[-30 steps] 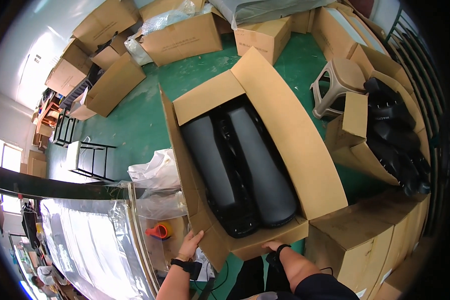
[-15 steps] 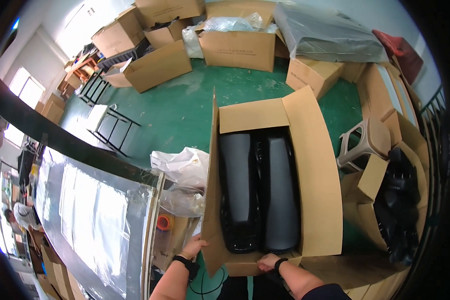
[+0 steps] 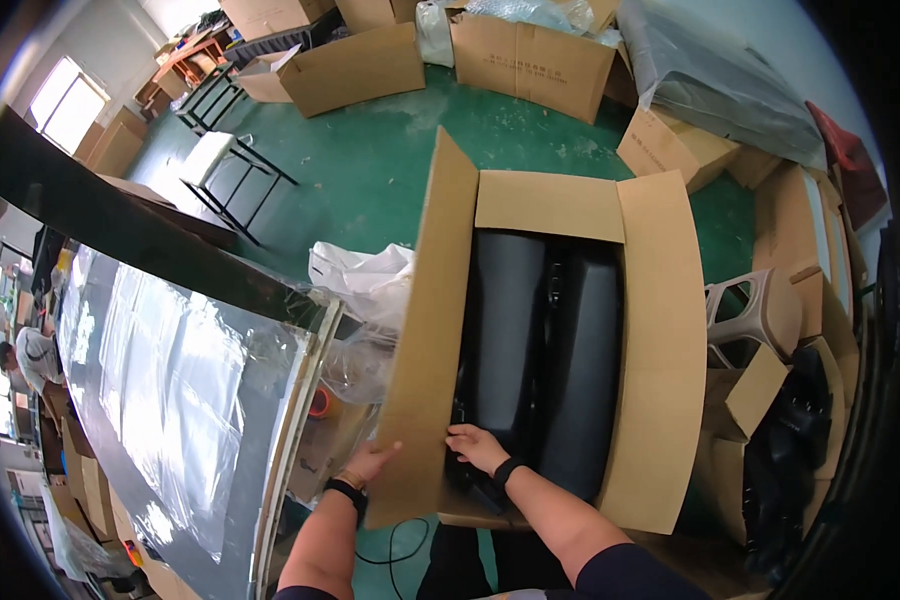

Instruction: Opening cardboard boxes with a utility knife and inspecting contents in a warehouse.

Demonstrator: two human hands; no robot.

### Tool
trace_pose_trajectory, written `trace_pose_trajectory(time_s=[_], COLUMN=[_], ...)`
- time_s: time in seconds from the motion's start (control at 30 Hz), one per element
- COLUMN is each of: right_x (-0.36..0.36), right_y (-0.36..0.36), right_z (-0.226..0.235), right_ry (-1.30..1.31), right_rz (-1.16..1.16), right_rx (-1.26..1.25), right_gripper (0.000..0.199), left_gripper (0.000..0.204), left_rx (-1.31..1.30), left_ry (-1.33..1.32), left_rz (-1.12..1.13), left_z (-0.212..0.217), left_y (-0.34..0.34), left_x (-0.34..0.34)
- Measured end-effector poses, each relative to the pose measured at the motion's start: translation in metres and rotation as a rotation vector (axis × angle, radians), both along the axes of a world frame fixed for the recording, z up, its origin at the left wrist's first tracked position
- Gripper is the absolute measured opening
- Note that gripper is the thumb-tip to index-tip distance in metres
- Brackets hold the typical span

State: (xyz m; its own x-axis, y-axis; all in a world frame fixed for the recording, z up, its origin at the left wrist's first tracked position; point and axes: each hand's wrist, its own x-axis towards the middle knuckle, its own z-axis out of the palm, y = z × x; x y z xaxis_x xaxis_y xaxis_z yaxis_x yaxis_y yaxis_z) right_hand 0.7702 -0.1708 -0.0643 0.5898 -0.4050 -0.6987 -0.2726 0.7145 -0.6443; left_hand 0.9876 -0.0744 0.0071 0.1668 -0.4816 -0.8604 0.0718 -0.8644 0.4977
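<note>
Hands working at the near end of a large open cardboard box (image 3: 660,350) sitting on the green floor (image 3: 370,170), just beside the long table (image 3: 170,400) covered in clear plastic sheeting. Left hand (image 3: 370,463) gripping the lower edge of the tall left flap (image 3: 430,330), thumb wrapping onto its inner face, the other fingers hiding behind the cardboard, so spread or bunched being hard to tell. Right hand (image 3: 477,447) lying palm down inside the box, fingers loosely together and reaching toward that same flap, resting on or just above the dark contents. Two long black moulded parts (image 3: 545,350) lying side by side lengthwise in the box, filling most of it. Right flap and far flap folding outward. Crumpled clear plastic bag (image 3: 365,285) sitting left of the box; grey plastic stool (image 3: 755,310) standing to its right; more cardboard boxes (image 3: 530,50) standing across the floor at the far side
</note>
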Motion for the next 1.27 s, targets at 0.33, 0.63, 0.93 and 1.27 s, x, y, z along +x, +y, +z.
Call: trace_pose_trajectory(time_s=[0.33,0.63,0.93,1.27], right_x=[-0.209,-0.243,-0.262,-0.204], right_y=[0.095,0.100,0.096,-0.013], right_z=[-0.049,-0.099,0.005,0.178], right_ry=[0.509,0.252,0.046,0.071], right_rz=[-0.364,-0.910,-0.887,-0.764], right_rx=[0.708,0.526,0.667,-0.174], right_gripper=[0.037,0.055,0.068,0.046], left_gripper=[0.058,0.069,0.059,0.068], left_rx=[-0.034,-0.009,-0.175,-0.406], left_ry=[-0.647,-0.787,-0.672,-0.963], left_rz=[-0.007,-0.152,-0.385,-0.331], left_z=[-0.026,-0.007,0.041,0.148], left_y=[0.016,0.017,0.061,0.093], left_x=[0.007,-0.027,-0.090,-0.150])
